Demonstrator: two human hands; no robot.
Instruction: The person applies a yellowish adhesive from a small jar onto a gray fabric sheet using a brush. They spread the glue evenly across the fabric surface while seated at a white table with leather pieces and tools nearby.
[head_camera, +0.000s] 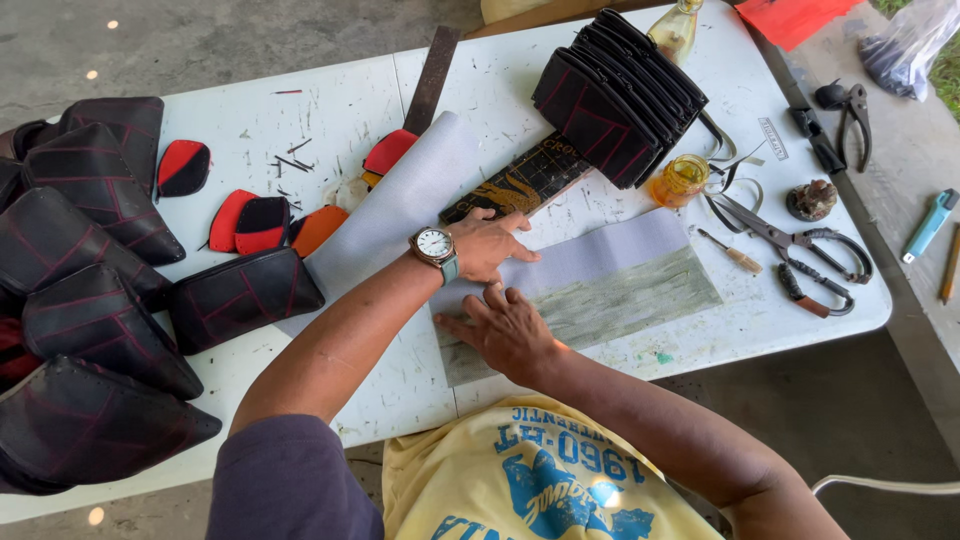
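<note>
White folding table (300, 110), top scratched and stained, seam across middle. Grey concrete floor (200, 30) far left, small spots of light on it. Concrete slab (905, 190) right of table, lighter grey. Strip of grass (948, 60) at far right corner. White chair frame (880, 485) near right. Daylight, even, soft shadows.

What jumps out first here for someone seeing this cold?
Both hands at the centre: the left hand, wristwatch on that wrist, and the right hand press flat on a pale grey fabric sheet on the white table. Next, black quilted pieces with red stitching pile up along the left edge, with a second stack at top centre. Scissors lie at the right.
</note>
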